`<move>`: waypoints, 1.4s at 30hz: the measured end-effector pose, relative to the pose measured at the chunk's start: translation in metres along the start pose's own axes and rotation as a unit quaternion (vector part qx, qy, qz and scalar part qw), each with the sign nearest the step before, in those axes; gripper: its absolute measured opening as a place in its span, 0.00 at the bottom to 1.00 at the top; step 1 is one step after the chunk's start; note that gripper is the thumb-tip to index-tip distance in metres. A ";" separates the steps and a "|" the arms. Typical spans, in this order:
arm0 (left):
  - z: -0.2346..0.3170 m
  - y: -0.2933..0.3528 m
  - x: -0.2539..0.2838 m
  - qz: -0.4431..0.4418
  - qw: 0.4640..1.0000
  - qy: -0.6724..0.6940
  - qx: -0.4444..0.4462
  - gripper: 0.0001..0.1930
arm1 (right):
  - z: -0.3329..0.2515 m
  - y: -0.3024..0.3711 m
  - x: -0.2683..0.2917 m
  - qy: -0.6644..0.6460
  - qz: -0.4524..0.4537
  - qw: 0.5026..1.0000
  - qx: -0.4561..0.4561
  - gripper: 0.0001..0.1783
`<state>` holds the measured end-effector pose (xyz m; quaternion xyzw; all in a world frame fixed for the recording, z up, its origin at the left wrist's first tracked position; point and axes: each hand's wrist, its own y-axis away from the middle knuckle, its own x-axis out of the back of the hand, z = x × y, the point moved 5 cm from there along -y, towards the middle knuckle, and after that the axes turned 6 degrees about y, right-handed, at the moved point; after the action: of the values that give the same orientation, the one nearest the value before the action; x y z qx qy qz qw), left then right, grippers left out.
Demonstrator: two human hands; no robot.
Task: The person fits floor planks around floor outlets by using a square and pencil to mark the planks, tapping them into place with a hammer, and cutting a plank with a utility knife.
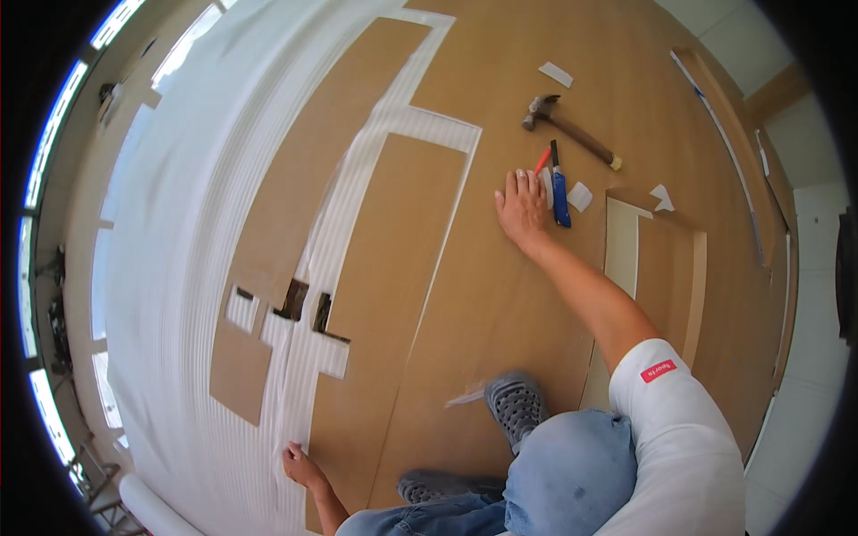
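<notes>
My right hand (pixel 521 213) lies on the brown board (pixel 474 241) with its fingers stretched out. Its fingertips reach the near end of a red pen-like stick (pixel 542 160), which they partly hide. Just right of them is a blue utility knife (pixel 560 198) with a black end. Lower left, my left hand (pixel 304 466) is closed, the fingertips pinched at the edge of a white ribbed foam sheet (pixel 288 393). Brown panels (pixel 393 223) with cut-outs lie by the sheet, white foam showing between them.
A claw hammer (pixel 576 129) with a wooden handle lies beyond the knife. White scraps (pixel 580 196) are scattered around. An opening (pixel 623 241) in the board is to the right. My grey clogs (pixel 516 406) rest on the board. A white roll (pixel 152 507) is at lower left.
</notes>
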<state>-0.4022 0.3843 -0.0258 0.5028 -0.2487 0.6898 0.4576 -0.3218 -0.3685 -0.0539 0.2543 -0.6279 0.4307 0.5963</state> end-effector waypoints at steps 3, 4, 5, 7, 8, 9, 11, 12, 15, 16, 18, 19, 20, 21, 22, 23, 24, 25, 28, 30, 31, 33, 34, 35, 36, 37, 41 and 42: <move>0.145 -0.052 -0.018 0.058 0.981 0.008 -0.187 0.15 | -0.004 -0.020 0.008 -0.056 0.071 0.993 0.075 0.26; 0.207 -0.067 -0.042 0.024 0.970 0.036 -0.240 0.12 | -0.005 -0.021 -0.002 -0.057 0.062 0.994 0.065 0.26; 0.283 -0.076 -0.068 -0.042 0.970 0.099 -0.218 0.12 | -0.003 -0.023 -0.012 -0.074 0.070 0.994 0.050 0.25; 0.410 -0.099 -0.122 -0.106 0.913 0.141 -0.367 0.13 | -0.001 -0.034 -0.022 -0.104 0.078 0.991 0.031 0.24; 0.480 -0.081 -0.152 -0.164 0.902 0.149 -0.370 0.14 | 0.005 -0.024 -0.025 -0.133 0.065 0.988 0.033 0.24; 0.546 -0.069 -0.179 -0.214 0.891 0.171 -0.363 0.14 | 0.008 -0.022 -0.023 -0.168 0.060 0.983 0.036 0.23; 0.656 -0.058 -0.231 -0.210 0.834 0.175 -0.479 0.16 | 0.005 -0.030 -0.018 -0.192 0.053 0.980 0.019 0.23; 0.702 -0.056 -0.252 -0.190 0.822 0.164 -0.511 0.20 | 0.001 -0.035 -0.015 -0.205 0.046 0.978 0.005 0.23; 0.790 -0.055 -0.311 -0.139 0.855 0.069 -0.495 0.28 | -0.007 -0.044 -0.009 -0.231 0.029 0.972 0.008 0.23; 0.809 -0.042 -0.321 -0.146 0.855 0.066 -0.494 0.28 | -0.001 -0.043 -0.011 -0.230 0.022 0.973 0.005 0.23; 0.829 -0.033 -0.350 -0.220 0.887 -0.112 -0.390 0.32 | 0.005 -0.042 -0.014 -0.232 0.020 0.973 -0.002 0.23; 0.832 -0.026 -0.356 -0.223 0.885 -0.117 -0.391 0.32 | 0.008 -0.040 -0.015 -0.234 0.015 0.972 -0.007 0.23; 0.831 -0.020 -0.359 -0.214 0.888 -0.114 -0.390 0.34 | 0.010 -0.038 -0.015 -0.232 0.010 0.973 -0.011 0.24; 0.831 -0.020 -0.362 -0.202 0.891 -0.111 -0.390 0.36 | 0.009 -0.040 -0.014 -0.232 0.007 0.972 -0.015 0.24; 0.832 -0.020 -0.366 -0.202 0.889 -0.117 -0.393 0.36 | 0.010 -0.042 -0.013 -0.237 0.006 0.971 -0.020 0.24; 0.832 -0.024 -0.367 -0.186 0.902 -0.105 -0.376 0.38 | 0.010 -0.045 -0.012 -0.237 -0.003 0.971 -0.019 0.26; 0.830 -0.026 -0.370 -0.173 0.912 -0.092 -0.359 0.39 | 0.009 -0.046 -0.012 -0.235 -0.013 0.972 -0.019 0.28; 0.827 -0.025 -0.375 -0.176 0.910 -0.097 -0.363 0.39 | 0.007 -0.046 -0.013 -0.236 -0.017 0.971 -0.025 0.28; 0.820 -0.032 -0.377 -0.110 0.919 -0.111 -0.361 0.41 | 0.003 -0.050 -0.011 -0.226 -0.018 0.974 -0.013 0.30; 0.825 -0.017 -0.379 -0.114 0.910 -0.133 -0.375 0.42 | 0.006 -0.045 -0.014 -0.229 -0.022 0.973 -0.024 0.31; 0.826 -0.004 -0.379 -0.118 0.899 -0.154 -0.392 0.43 | 0.008 -0.043 -0.014 -0.224 -0.022 0.974 -0.027 0.31; 0.820 0.022 -0.380 -0.077 0.883 -0.160 -0.435 0.45 | 0.011 -0.046 -0.013 -0.238 -0.031 0.970 -0.033 0.31; 0.818 0.027 -0.379 -0.066 0.887 -0.140 -0.435 0.46 | 0.012 -0.049 -0.012 -0.234 -0.028 0.971 -0.035 0.31; 0.818 0.029 -0.379 -0.056 0.891 -0.121 -0.434 0.46 | 0.013 -0.052 -0.010 -0.235 -0.025 0.971 -0.035 0.29; 0.819 0.029 -0.379 -0.061 0.891 -0.121 -0.434 0.46 | 0.013 -0.049 -0.007 -0.237 -0.027 0.971 -0.034 0.27; 0.819 0.027 -0.380 -0.092 0.891 -0.140 -0.422 0.47 | 0.012 -0.047 -0.005 -0.235 -0.034 0.971 -0.036 0.27; 0.826 0.027 -0.369 -0.167 0.893 -0.173 -0.380 0.46 | 0.011 -0.049 -0.008 -0.255 -0.032 0.966 -0.035 0.27; 0.827 0.026 -0.369 -0.175 0.889 -0.172 -0.386 0.45 | 0.008 -0.047 -0.007 -0.255 -0.033 0.966 -0.038 0.28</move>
<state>-0.0119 -0.4329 -0.0564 0.4328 -0.4776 0.3512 0.6792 -0.2859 -0.3995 -0.0493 0.3537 -0.7662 0.3076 0.4395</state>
